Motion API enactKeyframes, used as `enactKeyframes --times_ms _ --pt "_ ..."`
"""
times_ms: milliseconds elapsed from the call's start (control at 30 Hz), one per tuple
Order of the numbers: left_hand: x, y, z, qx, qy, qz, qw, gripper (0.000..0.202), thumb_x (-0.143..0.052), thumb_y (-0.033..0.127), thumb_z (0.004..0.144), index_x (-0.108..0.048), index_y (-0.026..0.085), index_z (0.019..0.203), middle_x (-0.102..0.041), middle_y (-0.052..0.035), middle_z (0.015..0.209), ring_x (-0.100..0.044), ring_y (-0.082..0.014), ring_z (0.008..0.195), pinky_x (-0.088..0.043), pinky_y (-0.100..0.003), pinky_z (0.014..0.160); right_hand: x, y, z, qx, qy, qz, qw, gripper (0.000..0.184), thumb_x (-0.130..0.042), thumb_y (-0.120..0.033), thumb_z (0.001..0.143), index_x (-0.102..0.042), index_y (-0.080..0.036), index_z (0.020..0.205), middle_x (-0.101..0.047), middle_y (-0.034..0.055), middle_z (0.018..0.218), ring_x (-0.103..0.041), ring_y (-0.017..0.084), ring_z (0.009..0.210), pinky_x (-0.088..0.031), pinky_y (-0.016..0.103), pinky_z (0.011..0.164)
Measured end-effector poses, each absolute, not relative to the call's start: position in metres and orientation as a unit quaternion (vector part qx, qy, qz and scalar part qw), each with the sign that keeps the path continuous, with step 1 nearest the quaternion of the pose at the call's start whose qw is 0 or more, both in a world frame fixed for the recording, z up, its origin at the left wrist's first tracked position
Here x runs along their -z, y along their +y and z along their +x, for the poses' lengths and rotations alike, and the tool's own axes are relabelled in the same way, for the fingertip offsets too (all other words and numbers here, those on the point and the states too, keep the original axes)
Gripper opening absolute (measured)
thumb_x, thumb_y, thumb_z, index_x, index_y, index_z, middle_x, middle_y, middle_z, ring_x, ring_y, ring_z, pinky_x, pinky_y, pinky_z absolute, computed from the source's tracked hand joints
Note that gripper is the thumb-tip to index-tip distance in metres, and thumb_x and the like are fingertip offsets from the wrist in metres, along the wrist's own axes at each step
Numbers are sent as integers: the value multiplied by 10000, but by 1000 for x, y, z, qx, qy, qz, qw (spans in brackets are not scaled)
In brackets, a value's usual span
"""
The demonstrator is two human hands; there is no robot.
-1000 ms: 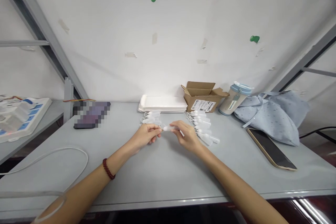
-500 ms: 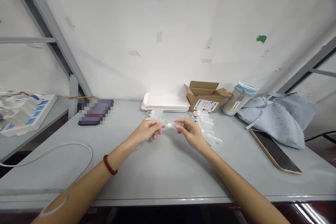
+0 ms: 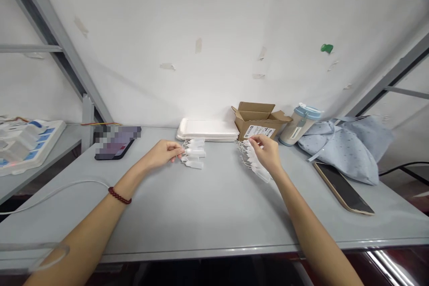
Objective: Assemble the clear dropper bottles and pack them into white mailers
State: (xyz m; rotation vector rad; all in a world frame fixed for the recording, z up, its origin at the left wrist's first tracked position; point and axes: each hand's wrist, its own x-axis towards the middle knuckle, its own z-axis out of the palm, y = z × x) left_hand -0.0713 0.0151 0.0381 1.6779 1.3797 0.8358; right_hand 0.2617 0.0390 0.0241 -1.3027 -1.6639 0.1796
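Observation:
My left hand [image 3: 163,152] rests on the grey table [image 3: 208,205] with its fingers curled at the edge of a small cluster of white plastic bottles [image 3: 193,153], its fingertips touching the string or cap of one. My right hand [image 3: 266,153] is further right, fingers pinched over a second row of the same small white bottles [image 3: 252,161] that lies in front of an open cardboard box [image 3: 259,122]. Whether either pinch has lifted anything is too small to tell.
A stack of white trays [image 3: 208,130] lies at the back wall. A blue-lidded cup [image 3: 299,124], a light blue cloth bag [image 3: 345,145] and a phone [image 3: 342,186] lie to the right. A dark device [image 3: 115,142], a power strip [image 3: 23,143] and clear tubing [image 3: 56,192] are on the left.
Both hands held one small bottle together at the table's middle. They have since parted: the left went to the left cluster, the right to the row by the box.

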Motion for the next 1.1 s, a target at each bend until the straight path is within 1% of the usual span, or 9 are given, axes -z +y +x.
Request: enactKeyframes --times_ms 200,367,500,567,600,667,767,867,1100 --pt "-21 19 -65 -318 550 674 377 291 -618 439 695 -609 183 558 -520 19 478 -456 -120 458 -348 -241 501 -22 46 276 -40 -683 -566 459 187 -502 -307 769 -630 -181 718 -694 70 769 -602 194 697 -462 323 663" --pt "-13 21 -65 -304 557 692 344 329 -572 473 725 -598 177 586 -568 6 557 -465 -123 477 -332 -238 501 -21 46 277 -27 -697 -564 441 193 -490 -299 781 -634 -180 735 -694 72 790 -607 197 721 -451 315 660" --pt "-12 24 -68 -322 602 669 293 341 -542 480 742 -592 182 586 -584 -4 555 -488 -141 503 -345 -249 528 -20 47 277 -24 -702 -559 440 186 -497 -297 780 -633 -181 730 -692 71 772 -607 197 711 -454 320 665" --pt "-10 27 -70 -343 631 646 259 346 -512 477 757 -593 184 591 -596 -14 552 -526 -161 529 -367 -260 550 -19 48 277 -24 -702 -557 442 186 -497 -297 780 -635 -183 730 -692 69 769 -607 198 714 -459 325 674" --pt "-9 28 -71 -352 642 633 251 340 -503 473 760 -601 183 610 -618 -24 584 -551 -172 556 -381 -263 558 -19 48 277 -25 -702 -558 442 186 -497 -297 779 -635 -184 730 -692 69 770 -608 199 715 -460 326 676" --pt "-5 32 -73 -369 655 600 275 322 -507 472 752 -620 178 683 -669 -55 717 -598 -192 632 -413 -264 555 -19 47 277 -27 -702 -560 440 186 -495 -295 775 -636 -184 727 -693 69 771 -608 199 715 -461 327 679" --pt "-3 34 -72 -393 644 540 374 345 -549 485 718 -624 163 815 -682 -103 916 -634 -205 712 -454 -264 530 -20 47 277 -27 -702 -561 437 188 -492 -293 774 -638 -186 728 -693 69 773 -607 198 714 -464 330 689" --pt "-5 32 -68 -408 627 499 437 382 -596 490 695 -621 149 866 -683 -122 941 -647 -199 710 -474 -269 540 -20 47 277 -26 -704 -560 437 188 -489 -295 778 -637 -189 730 -694 66 775 -608 199 717 -466 330 690" --pt "-17 22 -59 -444 596 451 494 392 -639 474 707 -627 127 889 -704 -132 921 -660 -200 789 -485 -271 642 -20 47 276 -19 -701 -564 437 186 -496 -296 772 -637 -186 722 -695 68 765 -609 199 711 -466 327 685"
